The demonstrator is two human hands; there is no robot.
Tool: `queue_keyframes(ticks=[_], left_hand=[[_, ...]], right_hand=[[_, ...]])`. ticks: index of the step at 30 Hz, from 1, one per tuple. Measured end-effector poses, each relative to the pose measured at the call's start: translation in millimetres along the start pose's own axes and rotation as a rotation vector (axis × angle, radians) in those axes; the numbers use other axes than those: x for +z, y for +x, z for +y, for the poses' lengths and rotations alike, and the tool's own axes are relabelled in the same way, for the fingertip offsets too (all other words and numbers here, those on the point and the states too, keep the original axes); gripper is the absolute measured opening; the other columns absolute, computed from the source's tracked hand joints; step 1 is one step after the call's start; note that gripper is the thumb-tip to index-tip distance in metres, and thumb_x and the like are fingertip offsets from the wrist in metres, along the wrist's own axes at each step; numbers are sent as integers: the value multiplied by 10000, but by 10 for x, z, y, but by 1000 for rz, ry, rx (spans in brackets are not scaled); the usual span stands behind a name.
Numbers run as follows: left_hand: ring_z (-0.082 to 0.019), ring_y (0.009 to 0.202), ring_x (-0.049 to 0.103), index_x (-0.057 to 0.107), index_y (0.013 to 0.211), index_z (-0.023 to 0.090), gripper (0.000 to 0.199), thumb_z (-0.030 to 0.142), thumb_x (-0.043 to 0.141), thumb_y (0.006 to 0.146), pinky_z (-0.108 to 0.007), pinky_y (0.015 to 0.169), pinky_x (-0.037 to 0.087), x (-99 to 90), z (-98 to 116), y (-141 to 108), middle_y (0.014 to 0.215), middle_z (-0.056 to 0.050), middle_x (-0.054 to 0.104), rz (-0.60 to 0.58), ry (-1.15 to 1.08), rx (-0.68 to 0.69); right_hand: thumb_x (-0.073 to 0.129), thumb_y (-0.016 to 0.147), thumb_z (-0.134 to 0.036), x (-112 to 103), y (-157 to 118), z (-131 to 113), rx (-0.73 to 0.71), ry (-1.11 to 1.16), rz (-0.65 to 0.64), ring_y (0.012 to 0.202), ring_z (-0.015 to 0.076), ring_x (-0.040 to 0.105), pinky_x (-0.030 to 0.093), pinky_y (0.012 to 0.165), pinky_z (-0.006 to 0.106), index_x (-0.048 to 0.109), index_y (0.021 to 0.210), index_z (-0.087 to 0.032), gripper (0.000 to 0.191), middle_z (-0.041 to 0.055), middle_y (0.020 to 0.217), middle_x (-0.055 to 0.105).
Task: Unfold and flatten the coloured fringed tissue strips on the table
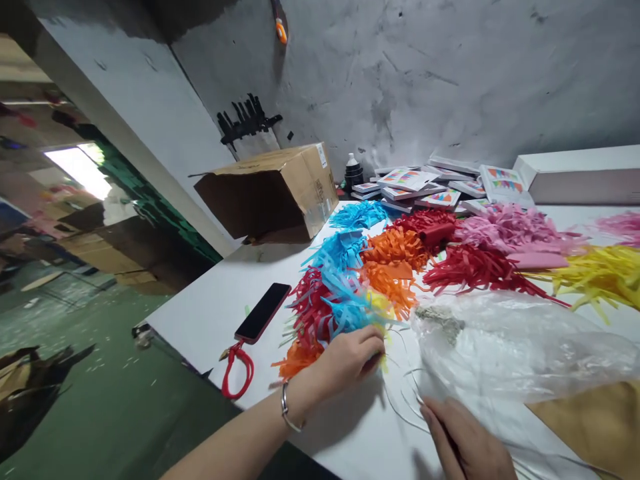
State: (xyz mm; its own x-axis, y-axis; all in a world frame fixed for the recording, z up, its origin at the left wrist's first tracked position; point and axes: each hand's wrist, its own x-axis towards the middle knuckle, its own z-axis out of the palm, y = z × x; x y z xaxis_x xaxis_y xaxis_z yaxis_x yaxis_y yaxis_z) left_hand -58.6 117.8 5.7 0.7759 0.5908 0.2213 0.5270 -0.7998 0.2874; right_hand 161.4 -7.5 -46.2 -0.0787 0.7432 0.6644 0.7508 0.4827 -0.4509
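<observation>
My left hand (pixel 347 360), a silver bracelet on its wrist, is closed at the edge of a heap of fringed tissue-paper tassels. Its curled fingers hide what they hold; yellow paper strips (pixel 381 305) show beside them. Blue tassels (pixel 343 250) lie behind that hand, with a dark red tassel (pixel 310 307) and an orange one (pixel 299 360) to its left. Lower right, my right hand (pixel 467 440) pinches a thin white string (pixel 404 419) between thumb and finger. The string curves in loose loops across the white table toward my left hand.
A clear plastic bag (pixel 520 340) lies to the right, beside brown paper (pixel 590 420). Farther back are red, pink and yellow tassels (pixel 600 273), stacked printed packets (pixel 410 180) and an open cardboard box (pixel 280 193). A phone (pixel 263 312) with a red strap sits near the left edge.
</observation>
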Motion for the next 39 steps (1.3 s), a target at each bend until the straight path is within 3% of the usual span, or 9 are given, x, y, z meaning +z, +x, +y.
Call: queue_keyframes(ticks=[5,12,17,22,25,28,32,35,39], left_hand=[[-206,829,710,609,955,172,154,114,466,960,-270,648,568,69,275,-27,992,-102,717,19,15,62],[-197,844,730,619,961,185,126,131,505,953,-260,687,592,144,357,-138,1010,-79,728,-12,29,37],[-228,888,748,643,1090,189,269,70,447,951,-304,692,618,34,342,-239,1169,-113,707,9,50,-174],[-247,1146,681,585,1325,235,337,222,541,991,-348,960,577,9,747,-193,1273,-125,686,133,-298,-179],[-212,951,717,681,1166,235,219,230,538,1000,-301,836,588,138,986,-104,1037,-95,758,127,-505,-130],[-191,760,692,737,955,226,199,255,544,996,-293,726,566,250,1081,-56,805,-71,747,149,-638,-192],[-139,561,619,771,919,220,311,480,606,957,-266,534,532,340,1160,-63,954,-120,757,179,-962,-363],[-97,458,548,778,937,211,424,604,621,911,-227,429,448,417,1274,-68,884,-94,732,48,-1199,-478],[-78,424,431,782,927,182,485,633,604,913,-204,442,360,415,1410,-54,575,25,542,-61,-1199,-522]], right_hand=[[428,1055,-228,73,214,-136,-91,-154,-4,639,141,679,493,583,212,645,1188,-120,277,55,796,687],[304,1067,-173,278,259,-249,-45,-259,10,497,138,513,312,506,296,574,792,-222,388,-14,649,525],[378,1079,-225,-87,216,-5,-10,-325,22,579,124,609,374,546,259,619,929,-195,285,-2,718,609],[397,1073,-254,-465,193,-13,-107,-213,-25,690,153,712,482,580,240,623,1076,-174,240,59,848,726],[378,1074,-241,-584,174,-75,-138,-158,-10,698,147,729,521,609,218,611,1094,-180,241,42,821,740],[387,1077,-260,-674,85,-16,-26,-152,2,770,140,741,540,680,200,589,1109,-189,217,42,873,737],[360,1071,-248,-740,-94,64,-25,-150,-227,562,111,658,484,518,200,598,922,-240,280,-18,717,637],[399,1049,-214,-787,-156,-12,-92,-94,-346,507,108,599,439,474,206,590,857,-252,273,-33,669,584],[440,1049,-245,-968,-126,-129,-63,-118,-228,546,114,614,450,516,204,629,979,-226,202,-10,696,594]])
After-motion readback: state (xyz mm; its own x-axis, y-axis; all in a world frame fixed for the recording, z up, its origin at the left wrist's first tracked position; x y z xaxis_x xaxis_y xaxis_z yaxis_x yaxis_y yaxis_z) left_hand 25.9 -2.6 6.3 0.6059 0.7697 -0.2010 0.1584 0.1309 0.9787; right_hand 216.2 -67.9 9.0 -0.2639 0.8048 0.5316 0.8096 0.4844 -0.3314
